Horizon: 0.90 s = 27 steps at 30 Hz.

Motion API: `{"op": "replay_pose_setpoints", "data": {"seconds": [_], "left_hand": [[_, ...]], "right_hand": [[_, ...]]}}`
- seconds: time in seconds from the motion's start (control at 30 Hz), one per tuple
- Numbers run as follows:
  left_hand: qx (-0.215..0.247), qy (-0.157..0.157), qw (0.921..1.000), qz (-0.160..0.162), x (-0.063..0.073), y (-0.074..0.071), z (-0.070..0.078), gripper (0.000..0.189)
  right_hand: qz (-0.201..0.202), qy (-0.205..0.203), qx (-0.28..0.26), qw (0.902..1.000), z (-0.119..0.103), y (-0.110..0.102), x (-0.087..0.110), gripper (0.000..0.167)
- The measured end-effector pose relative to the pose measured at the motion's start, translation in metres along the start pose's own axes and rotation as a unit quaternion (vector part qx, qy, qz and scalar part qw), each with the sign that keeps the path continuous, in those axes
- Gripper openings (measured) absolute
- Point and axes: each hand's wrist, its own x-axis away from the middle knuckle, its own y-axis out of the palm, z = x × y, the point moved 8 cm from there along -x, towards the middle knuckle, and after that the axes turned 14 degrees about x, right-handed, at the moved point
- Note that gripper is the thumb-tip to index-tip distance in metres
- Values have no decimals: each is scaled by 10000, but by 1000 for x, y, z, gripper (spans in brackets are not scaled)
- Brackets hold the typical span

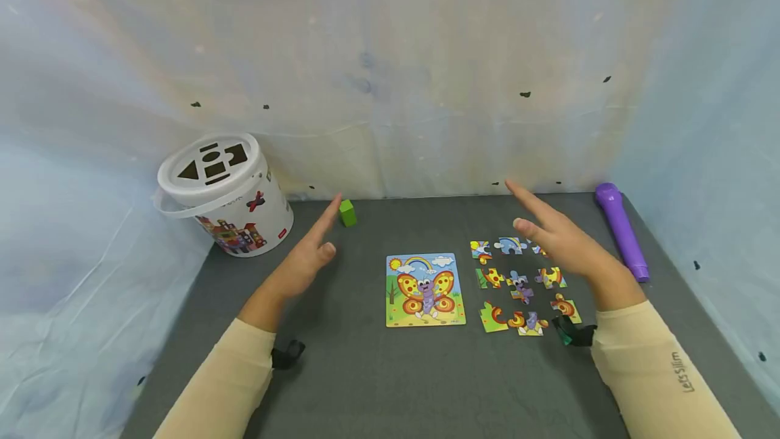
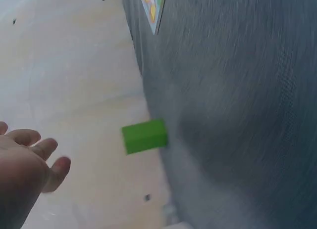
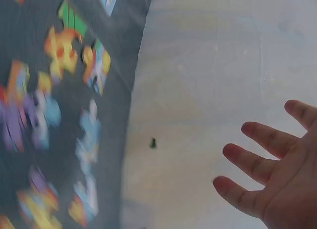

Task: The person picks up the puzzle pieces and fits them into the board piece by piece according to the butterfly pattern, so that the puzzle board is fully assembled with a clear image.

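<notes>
My left hand point(image 1: 302, 261) is held up over the left of the table with fingers straight, holding nothing. Just beyond its fingertips a green block point(image 1: 348, 213) stands near the back edge; the left wrist view shows this block point(image 2: 144, 136) apart from the hand point(image 2: 27, 162). My right hand point(image 1: 563, 239) is raised above the loose puzzle pieces point(image 1: 520, 286), fingers spread and palm bare in the right wrist view. Between the hands lies a square butterfly picture board point(image 1: 424, 290). The right hand and wrist partly hide some pieces at the upper right.
A white bucket point(image 1: 268, 222) with a shape-hole lid point(image 1: 177, 154) stands at the back left. Along the right edge lies a purple stick point(image 1: 623, 232) with a rounded head. Pale sheeting point(image 1: 426, 87) rises behind the dark table point(image 1: 390, 385) and at both sides.
</notes>
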Motion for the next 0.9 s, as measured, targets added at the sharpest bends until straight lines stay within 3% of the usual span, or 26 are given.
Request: {"op": "replay_pose_setpoints", "data": {"seconds": [0.1,0.23,0.3,0.37,0.53,0.63,0.7,0.77,0.9], "left_hand": [[1086,266,9937,36,1,7,-11,108],[2213,223,9747,238,2,21,-36,109],[2553,92,9661,368,4,29,-52,109],[2612,-17,9637,552,6,36,-67,107],[1792,-235,9787,976,18,46,-92,92],[971,-502,9899,897,22,52,-102,86],[403,-746,9935,757,24,56,-106,93],[-319,-1001,9931,525,25,60,-112,100],[-1433,-1310,9810,-36,24,71,-116,116]], "right_hand": [[161,-9,-569,9983,11,16,0,67],[365,233,-1036,9937,32,41,-1,65],[442,443,-1100,9920,42,53,-3,66],[491,686,-1080,9906,52,65,-5,69],[478,1212,-991,9865,78,96,-5,74],[283,1203,-883,9884,87,110,-3,73],[159,1107,-719,9911,89,117,-3,71],[65,1047,-508,9932,88,121,-4,70],[21,1171,-210,9929,85,123,-7,69]]}}
